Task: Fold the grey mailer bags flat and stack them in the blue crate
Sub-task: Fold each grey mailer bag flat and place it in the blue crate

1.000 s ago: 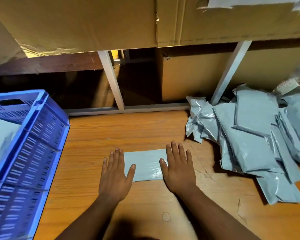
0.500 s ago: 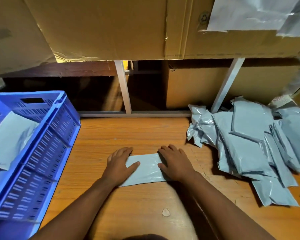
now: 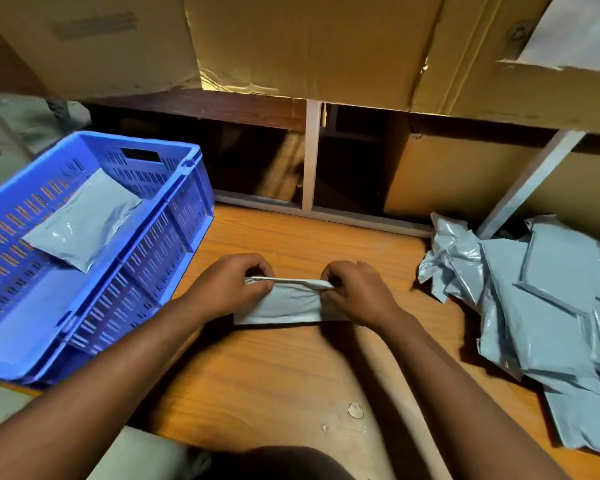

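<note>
1. Far to the left of both hands, I see a blue crate (image 3: pixel 174 244) with slotted walls sitting at the left edge of a wooden table (image 3: pixel 274 375).
2. Inside the crate lies one folded grey mailer bag (image 3: pixel 84 220), flat on the crate floor and tilted at an angle. It sits toward the far side of the crate, well apart from the hands.
3. Just right of the crate, my left hand (image 3: pixel 229 285) has its fingers curled over and its thumb pinched against them, gripping the left end of a grey mailer bag (image 3: pixel 288 303).
4. Between the two hands, that bag is folded into a narrow band. Its far edge is lifted up into a thin ridge held by both hands, while its near edge rests on the table.
5. My right hand (image 3: pixel 357 292) mirrors the left: fingers curled, thumb closed against them, pinching the right end of the same bag.
6. Well to the right of the right hand, a loose pile of grey mailer bags (image 3: pixel 541 313) lies on the table, crumpled and overlapping, reaching the right edge of view.
7. Beyond the hands, past the table's far edge, white metal shelf struts (image 3: pixel 310 154) stand below large cardboard boxes (image 3: pixel 309 46).
</note>
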Available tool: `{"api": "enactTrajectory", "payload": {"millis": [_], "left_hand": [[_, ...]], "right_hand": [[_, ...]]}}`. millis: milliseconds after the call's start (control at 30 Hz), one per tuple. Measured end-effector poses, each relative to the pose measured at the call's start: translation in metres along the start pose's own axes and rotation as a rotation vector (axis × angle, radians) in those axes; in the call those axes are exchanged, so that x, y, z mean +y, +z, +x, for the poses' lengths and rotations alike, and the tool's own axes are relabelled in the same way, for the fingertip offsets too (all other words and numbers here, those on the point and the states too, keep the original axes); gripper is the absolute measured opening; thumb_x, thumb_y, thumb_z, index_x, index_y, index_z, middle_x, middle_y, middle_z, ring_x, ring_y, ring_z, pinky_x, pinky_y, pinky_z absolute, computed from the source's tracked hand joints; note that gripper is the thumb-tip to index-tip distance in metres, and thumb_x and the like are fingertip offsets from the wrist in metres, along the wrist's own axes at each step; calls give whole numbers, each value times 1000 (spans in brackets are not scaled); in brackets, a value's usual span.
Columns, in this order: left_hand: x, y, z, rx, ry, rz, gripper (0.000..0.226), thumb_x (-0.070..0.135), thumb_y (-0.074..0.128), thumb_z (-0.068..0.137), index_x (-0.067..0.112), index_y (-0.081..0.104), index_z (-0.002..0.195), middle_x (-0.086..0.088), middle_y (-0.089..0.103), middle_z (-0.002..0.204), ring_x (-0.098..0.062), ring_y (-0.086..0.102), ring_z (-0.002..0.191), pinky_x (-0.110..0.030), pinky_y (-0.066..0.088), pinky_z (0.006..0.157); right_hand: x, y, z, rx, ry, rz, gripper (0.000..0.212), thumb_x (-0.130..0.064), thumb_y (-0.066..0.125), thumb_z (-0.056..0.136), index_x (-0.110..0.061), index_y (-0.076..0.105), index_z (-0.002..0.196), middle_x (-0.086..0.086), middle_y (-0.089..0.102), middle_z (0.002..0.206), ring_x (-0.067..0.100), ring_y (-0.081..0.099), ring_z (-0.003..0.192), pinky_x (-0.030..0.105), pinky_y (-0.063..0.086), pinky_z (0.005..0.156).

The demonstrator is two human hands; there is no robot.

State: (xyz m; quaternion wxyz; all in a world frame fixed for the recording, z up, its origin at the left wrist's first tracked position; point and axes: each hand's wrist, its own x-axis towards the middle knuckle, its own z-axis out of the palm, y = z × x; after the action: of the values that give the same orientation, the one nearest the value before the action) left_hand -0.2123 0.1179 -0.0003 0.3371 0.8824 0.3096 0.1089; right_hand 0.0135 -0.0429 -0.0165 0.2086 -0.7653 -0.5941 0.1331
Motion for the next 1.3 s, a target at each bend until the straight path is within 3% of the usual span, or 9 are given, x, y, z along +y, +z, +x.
{"api": "enactTrajectory", "payload": {"millis": [100, 200, 467, 633, 800, 933, 1067, 1167, 1300], "left_hand": [[8, -45, -9, 47, 66, 34, 11, 34, 82, 83, 29, 76, 92, 16, 73, 88, -1, 66, 87, -31, 55, 81], [10, -95, -20, 146, 97, -5, 8, 23, 83, 85, 23, 76, 90, 11, 74, 88, -7, 69, 86, -26, 53, 81], [-37, -216, -62, 475, 165, 21, 15, 30, 72, 85, 22, 75, 98, 11, 74, 93, -3, 67, 87, -22, 48, 79], [-102, -258, -82, 549, 68, 123, 9, 19, 80, 87, 23, 74, 92, 11, 68, 81, 5, 58, 69, -9, 38, 64], [-181, -284, -80, 537, -111, 141, 11, 33, 76, 86, 25, 72, 91, 9, 68, 80, 1, 58, 66, -29, 40, 63], [-225, -286, -59, 513, -271, 153, 6, 24, 72, 82, 22, 67, 83, 0, 71, 81, -28, 66, 81, -40, 52, 73], [-251, -267, -41, 358, -342, 157, 7, 19, 68, 81, 19, 62, 81, -6, 70, 80, -32, 66, 82, -40, 52, 69], [-264, -260, -35, 212, -358, 130, 11, 22, 71, 78, 21, 61, 75, -4, 66, 77, -32, 66, 83, -37, 51, 69], [-275, -263, -37, 34, -391, 159, 24, 50, 71, 73, 30, 64, 84, -1, 72, 94, -27, 67, 92, -40, 56, 81]], "right_hand": [[-33, -15, 21, 104, -68, 26, 18, -24, 71, 90, -34, 60, 100, -19, 58, 99, 6, 52, 96, 44, 24, 118], [-75, -29, 46, 202, -149, 18, 18, -24, 70, 92, -35, 60, 101, -18, 58, 100, 7, 55, 103, 47, 16, 125], [-207, -50, 124, 358, -394, -11, 17, -24, 71, 90, -28, 65, 105, -11, 64, 104, 11, 59, 103, 43, 15, 123], [-274, -14, 190, 338, -517, -77, 15, -29, 69, 85, -27, 67, 100, -9, 64, 97, 19, 60, 98, 55, 26, 119], [-349, 46, 265, 351, -539, -91, 25, -28, 62, 76, -24, 70, 99, -3, 67, 109, 26, 61, 109, 49, 39, 104], [-390, 106, 301, 357, -101, 356, 53, -32, 70, 76, -17, 59, 125, 3, 62, 129, 25, 58, 121, 40, 47, 102], [-413, 157, 313, -222, 597, 727, 76, -52, 77, 82, -14, 40, 136, 8, 57, 126, 32, 61, 105, 54, 57, 84], [-406, 191, 315, -288, 602, 616, 30, -15, 71, 82, -5, 59, 106, 14, 66, 82, 28, 67, 70, 45, 64, 68], [-399, 213, 319, -109, 493, 335, 34, -16, 64, 81, -5, 67, 113, 16, 72, 111, 34, 71, 102, 35, 55, 74]]}}
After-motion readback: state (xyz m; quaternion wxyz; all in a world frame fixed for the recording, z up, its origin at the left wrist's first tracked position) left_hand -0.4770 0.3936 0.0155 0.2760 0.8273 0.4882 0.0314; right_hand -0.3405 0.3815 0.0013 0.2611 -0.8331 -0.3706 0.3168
